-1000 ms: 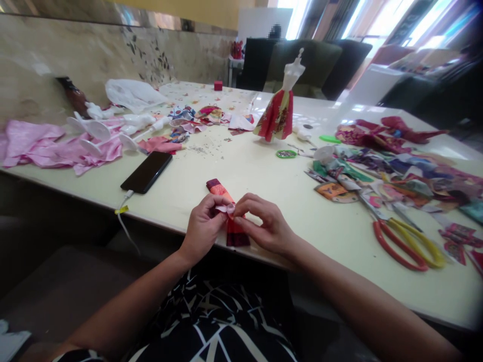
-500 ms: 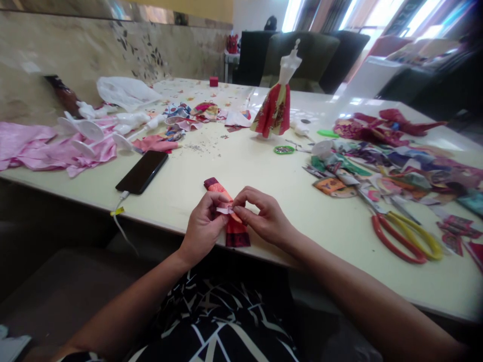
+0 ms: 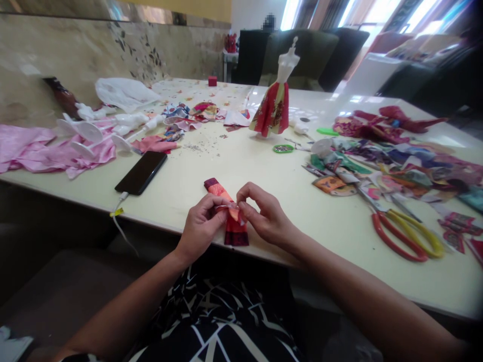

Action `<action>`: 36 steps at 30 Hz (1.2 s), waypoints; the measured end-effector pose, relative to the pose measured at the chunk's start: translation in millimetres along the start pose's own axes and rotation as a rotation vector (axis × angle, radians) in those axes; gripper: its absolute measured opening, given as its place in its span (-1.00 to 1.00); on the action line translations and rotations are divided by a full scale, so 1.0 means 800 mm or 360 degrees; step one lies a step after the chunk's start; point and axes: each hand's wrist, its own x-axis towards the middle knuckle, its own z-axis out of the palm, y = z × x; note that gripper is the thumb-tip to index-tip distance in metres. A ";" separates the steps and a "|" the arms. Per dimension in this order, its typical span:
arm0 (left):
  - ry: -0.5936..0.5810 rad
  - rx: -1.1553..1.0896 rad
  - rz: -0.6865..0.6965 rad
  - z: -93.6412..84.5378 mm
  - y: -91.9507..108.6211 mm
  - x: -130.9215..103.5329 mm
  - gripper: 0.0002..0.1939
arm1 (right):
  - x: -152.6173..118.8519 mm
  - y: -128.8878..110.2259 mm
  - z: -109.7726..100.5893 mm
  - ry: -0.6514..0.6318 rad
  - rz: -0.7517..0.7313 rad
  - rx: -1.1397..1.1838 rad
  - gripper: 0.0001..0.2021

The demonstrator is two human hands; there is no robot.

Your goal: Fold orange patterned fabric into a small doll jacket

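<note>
A red and orange piece of fabric with dark maroon ends (image 3: pixel 237 237) lies on the pale table near its front edge. Above its middle, my left hand (image 3: pixel 203 221) pinches a small light and orange part of the fabric between thumb and fingers. My right hand (image 3: pixel 266 213) is just to the right, its thumb and index fingertip pressed together at the fabric's edge. Whatever tiny thing may be between the right fingertips is too small to make out. The fingers partly cover the middle of the fabric.
A black phone (image 3: pixel 141 172) with a white cable lies to the left. Large scissors (image 3: pixel 407 234) and heaped scraps (image 3: pixel 411 166) are at the right. A mini dress form (image 3: pixel 275 98) stands behind a green pin case (image 3: pixel 283 149). Pink cloth (image 3: pixel 45 151) lies far left.
My right fingertips have moved slightly right and up, away from the left fingertips. The pinched part of the fabric has turned and shows more orange.
</note>
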 end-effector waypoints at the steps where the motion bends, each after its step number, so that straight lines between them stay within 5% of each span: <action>1: -0.0009 0.0007 0.0010 -0.001 0.000 0.000 -0.93 | 0.000 0.000 0.000 -0.0002 0.0009 -0.0001 -0.91; 13: 0.0183 0.0101 0.0010 0.008 -0.001 -0.001 -0.91 | 0.000 -0.001 0.005 0.0076 -0.0152 -0.0197 -0.82; 27: 0.0117 -0.0406 -0.0238 0.002 -0.005 0.004 -0.85 | -0.004 0.004 0.008 0.0205 0.0172 0.0292 -0.83; 36: 0.0026 -0.0287 -0.0244 -0.003 -0.007 0.006 -0.84 | 0.000 0.007 -0.002 0.0127 0.0259 0.0380 -0.83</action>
